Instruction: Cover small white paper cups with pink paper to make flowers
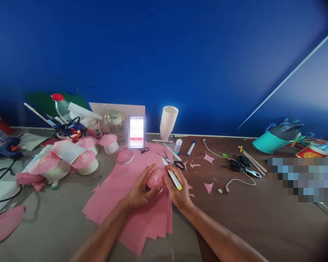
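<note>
Between my hands is a rounded pink paper cap [156, 178], like those on the paper cups to the left; whatever is under it is mostly hidden. My left hand [139, 190] curls around its left side. A white marker with a yellow end [175, 180] lies in my right hand [182, 191], whose fingertips also touch the cap's right edge. Beneath both hands spreads a fanned stack of pink paper sheets [142, 225]. Scissors with black handles [177, 164] rest just beyond my right hand. A ring of tape [124, 156] sits on the paper's far left.
Several white cups with pink tops [109, 142] cluster at left. A phone with a bright screen [136, 133], a tilted stack of white cups [168, 122] and a glue bottle [178, 146] stand at the back. Pink scraps [208, 187], a cable [242, 180] and a teal container [268, 140] are rightward.
</note>
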A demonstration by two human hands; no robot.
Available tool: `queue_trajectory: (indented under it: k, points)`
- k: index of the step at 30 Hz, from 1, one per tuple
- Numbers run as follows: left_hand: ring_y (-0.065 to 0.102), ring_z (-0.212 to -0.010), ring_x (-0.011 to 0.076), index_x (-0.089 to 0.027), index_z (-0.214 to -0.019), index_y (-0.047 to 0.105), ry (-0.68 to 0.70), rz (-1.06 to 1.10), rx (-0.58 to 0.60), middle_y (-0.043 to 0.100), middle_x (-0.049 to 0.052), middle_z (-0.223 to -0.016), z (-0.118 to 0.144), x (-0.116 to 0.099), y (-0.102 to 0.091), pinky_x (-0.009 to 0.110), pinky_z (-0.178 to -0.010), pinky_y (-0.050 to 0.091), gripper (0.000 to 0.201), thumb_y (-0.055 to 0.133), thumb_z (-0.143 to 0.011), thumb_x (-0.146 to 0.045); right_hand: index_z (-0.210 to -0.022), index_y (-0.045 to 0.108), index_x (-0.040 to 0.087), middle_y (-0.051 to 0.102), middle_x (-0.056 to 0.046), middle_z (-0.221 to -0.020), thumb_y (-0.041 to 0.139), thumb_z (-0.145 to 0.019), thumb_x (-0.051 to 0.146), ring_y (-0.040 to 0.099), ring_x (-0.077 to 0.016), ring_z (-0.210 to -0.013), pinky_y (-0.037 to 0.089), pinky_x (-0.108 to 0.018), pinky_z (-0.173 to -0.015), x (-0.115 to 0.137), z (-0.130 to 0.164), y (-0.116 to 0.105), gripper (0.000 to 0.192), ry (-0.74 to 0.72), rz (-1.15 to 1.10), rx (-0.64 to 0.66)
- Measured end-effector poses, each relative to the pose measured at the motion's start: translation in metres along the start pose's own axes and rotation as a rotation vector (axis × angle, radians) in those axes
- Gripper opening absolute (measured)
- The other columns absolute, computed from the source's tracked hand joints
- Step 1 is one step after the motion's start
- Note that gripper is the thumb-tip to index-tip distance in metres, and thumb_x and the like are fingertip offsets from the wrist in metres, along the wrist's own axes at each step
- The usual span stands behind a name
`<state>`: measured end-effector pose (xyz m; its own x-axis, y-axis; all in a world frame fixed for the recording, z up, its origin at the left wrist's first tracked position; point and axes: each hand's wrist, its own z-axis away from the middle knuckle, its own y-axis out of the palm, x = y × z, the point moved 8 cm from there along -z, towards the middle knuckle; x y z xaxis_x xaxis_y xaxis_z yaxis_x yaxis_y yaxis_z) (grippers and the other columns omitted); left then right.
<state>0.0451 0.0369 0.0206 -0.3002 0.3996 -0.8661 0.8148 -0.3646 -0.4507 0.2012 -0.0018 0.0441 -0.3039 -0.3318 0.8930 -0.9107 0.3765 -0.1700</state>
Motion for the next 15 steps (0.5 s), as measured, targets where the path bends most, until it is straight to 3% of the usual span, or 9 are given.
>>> queue_trajectory:
  k: [7, 15]
  points:
    - [0.034, -0.148, 0.0351, -0.028, -0.154, 0.030, -0.006, -0.006, 0.025, 0.041, 0.014, -0.156, 0.0015, -0.0017, 0.0027, 0.059, -0.118, 0.036, 0.089, 0.074, -0.077, -0.040, -0.108, 0.065, 0.023, 0.071, -0.005, -0.098, 0.061, -0.087, 0.028, 0.067, -0.0191, -0.083, 0.055, -0.032, -0.076, 0.0002, 0.0008, -0.0014, 0.023, 0.015, -0.024, -0.004]
    - [0.037, -0.145, 0.0389, -0.021, -0.158, 0.013, -0.011, -0.022, 0.022, 0.037, 0.019, -0.157, 0.0015, -0.0024, 0.0060, 0.063, -0.115, 0.039, 0.097, 0.071, -0.080, -0.032, -0.107, 0.065, 0.022, 0.070, -0.005, -0.098, 0.060, -0.087, 0.030, 0.066, -0.0194, -0.085, 0.053, -0.031, -0.077, -0.0033, 0.0014, 0.0001, 0.023, 0.039, -0.023, -0.005]
